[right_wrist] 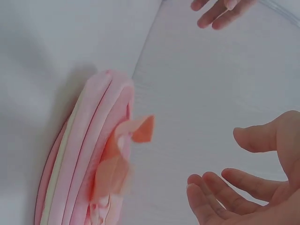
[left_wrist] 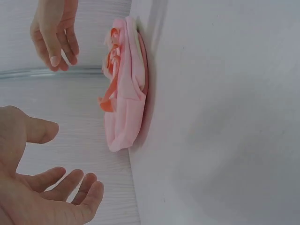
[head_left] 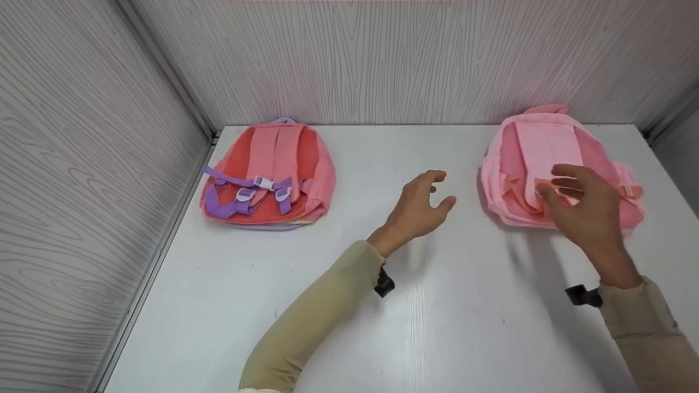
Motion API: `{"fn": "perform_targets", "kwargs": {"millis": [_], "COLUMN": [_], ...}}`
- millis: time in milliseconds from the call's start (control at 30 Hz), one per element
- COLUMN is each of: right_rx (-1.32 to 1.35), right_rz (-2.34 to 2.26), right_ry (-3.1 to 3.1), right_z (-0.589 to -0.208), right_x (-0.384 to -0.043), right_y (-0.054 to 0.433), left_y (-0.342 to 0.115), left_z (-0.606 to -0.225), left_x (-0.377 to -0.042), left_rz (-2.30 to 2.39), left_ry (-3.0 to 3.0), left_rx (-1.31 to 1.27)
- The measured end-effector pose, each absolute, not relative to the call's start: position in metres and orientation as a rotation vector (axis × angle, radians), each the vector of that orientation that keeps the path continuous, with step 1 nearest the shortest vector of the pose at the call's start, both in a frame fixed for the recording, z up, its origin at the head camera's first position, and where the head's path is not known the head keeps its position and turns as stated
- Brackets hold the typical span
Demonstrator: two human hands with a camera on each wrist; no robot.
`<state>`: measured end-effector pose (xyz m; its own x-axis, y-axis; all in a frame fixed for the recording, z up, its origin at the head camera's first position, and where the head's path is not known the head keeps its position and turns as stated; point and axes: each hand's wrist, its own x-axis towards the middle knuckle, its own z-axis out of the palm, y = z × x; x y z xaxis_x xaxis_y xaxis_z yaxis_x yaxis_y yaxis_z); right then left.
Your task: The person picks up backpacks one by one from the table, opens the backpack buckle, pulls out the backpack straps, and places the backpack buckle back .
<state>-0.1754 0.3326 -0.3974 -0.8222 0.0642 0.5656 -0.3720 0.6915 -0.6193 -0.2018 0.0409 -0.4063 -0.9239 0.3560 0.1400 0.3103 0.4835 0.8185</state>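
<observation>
A pale pink backpack (head_left: pixel 549 131) lies at the right rear of the white table, its straps and orange webbing facing up. My right hand (head_left: pixel 590 210) hovers above its lower part, fingers loosely bent with nothing between them. In the right wrist view a gap separates that hand (right_wrist: pixel 248 178) from the orange strap (right_wrist: pixel 112 173). My left hand (head_left: pixel 418 207) is held in the air left of this backpack, thumb and fingers spread and empty. The left wrist view has the left hand (left_wrist: pixel 47 183) apart from the pink backpack (left_wrist: pixel 126 93).
A coral and red backpack (head_left: pixel 273 147) with purple straps and white buckles lies at the left rear of the table (head_left: pixel 349 338). Grey wood-grain panels (head_left: pixel 382 65) stand behind and at the sides. A black wrist camera mount (head_left: pixel 384 282) sits below the left cuff.
</observation>
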Motion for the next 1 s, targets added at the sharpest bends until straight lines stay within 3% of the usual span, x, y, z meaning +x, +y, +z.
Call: {"fn": "perform_targets", "kwargs": {"millis": [333,1000], "right_rx": [0.447,0.692], "right_rz": [1.166,1.385], "right_ry": [-2.352,-2.417], "right_z": [-0.405,-0.403], "right_x": [-0.171,-0.182], "right_y": [0.261,0.163], "left_y": [-0.027,-0.151], "left_z": [-0.404,-0.389], "left_x": [-0.189,-0.174], "left_rz": [1.559,1.601], "left_ry": [2.668,2.796], "left_rx": [0.613,0.355]}}
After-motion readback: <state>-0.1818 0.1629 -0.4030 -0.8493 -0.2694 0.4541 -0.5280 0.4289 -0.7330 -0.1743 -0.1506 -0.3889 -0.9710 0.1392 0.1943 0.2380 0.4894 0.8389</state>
